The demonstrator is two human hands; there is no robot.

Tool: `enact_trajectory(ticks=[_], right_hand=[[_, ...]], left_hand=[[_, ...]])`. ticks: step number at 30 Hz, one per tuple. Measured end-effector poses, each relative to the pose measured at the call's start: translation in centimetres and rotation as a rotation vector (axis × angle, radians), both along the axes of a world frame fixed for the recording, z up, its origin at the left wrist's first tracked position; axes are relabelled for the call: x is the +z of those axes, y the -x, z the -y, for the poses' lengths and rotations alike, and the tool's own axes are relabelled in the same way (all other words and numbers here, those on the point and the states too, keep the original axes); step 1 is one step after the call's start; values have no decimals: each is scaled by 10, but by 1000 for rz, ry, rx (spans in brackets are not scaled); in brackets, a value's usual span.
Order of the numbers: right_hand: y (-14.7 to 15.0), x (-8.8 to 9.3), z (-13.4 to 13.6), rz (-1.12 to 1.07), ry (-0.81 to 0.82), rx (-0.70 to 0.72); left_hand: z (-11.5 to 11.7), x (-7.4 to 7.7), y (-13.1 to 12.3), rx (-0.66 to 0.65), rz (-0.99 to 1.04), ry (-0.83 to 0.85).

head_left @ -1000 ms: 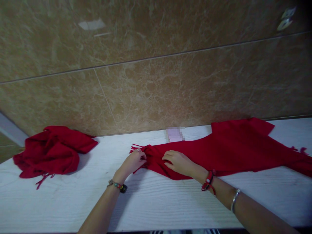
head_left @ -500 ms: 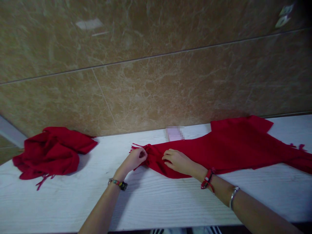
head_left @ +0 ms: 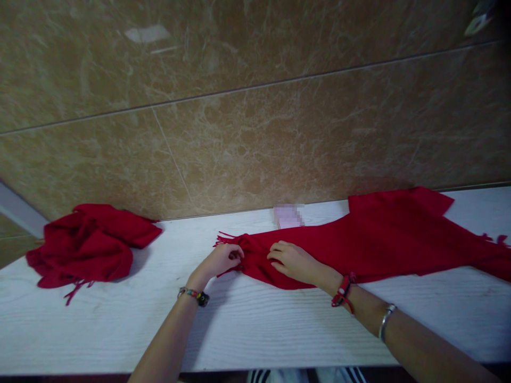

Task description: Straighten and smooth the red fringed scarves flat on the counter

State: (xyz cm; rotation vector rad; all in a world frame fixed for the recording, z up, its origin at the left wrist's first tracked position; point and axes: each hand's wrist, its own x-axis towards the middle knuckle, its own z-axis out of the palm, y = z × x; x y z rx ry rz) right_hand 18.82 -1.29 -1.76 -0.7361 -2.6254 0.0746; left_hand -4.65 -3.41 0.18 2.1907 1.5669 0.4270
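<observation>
A red fringed scarf (head_left: 391,234) lies stretched across the white table, wide at the right and narrowing to a gathered, tasselled end on the left. At that gathered end is my left hand (head_left: 221,260), its fingers curled in a loose pinch on the cloth. My right hand (head_left: 293,260) rests palm down on the scarf a little to the right, fingers slightly bent and lying on the fabric. The fingertips of the left hand are partly hidden. A beaded bracelet is on the left wrist; a red band and a silver bangle are on the right arm.
A second red cloth (head_left: 90,244) with tassels lies crumpled at the left of the white table (head_left: 279,335). A small pinkish block (head_left: 288,217), partly blurred out, stands behind the scarf. A brown marbled wall (head_left: 255,133) rises along the table's back edge.
The view has shifted slightly. My left fingers have curled a little differently at the gathered end, while my right hand stays in about the same place on the scarf.
</observation>
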Motion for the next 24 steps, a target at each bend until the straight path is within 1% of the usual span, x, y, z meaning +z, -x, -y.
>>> enact_trajectory(ticks=[5, 9, 12, 16, 20, 24], right_hand=[[0, 2, 1, 10, -8, -2], [0, 3, 2, 16, -2, -8], [0, 4, 3, 12, 3, -7], [0, 4, 3, 8, 14, -10], [0, 4, 2, 7, 15, -4], [0, 4, 1, 11, 17, 0]], left_hand=[[-2, -3, -3, -10, -42, -31], [-2, -2, -3, -15, -65, -84], [-1, -2, -3, -28, -82, -89], [-1, -3, -3, -7, -116, -101], [-2, -3, 0, 10, -144, -130], [-2, -2, 3, -14, -168, -140]])
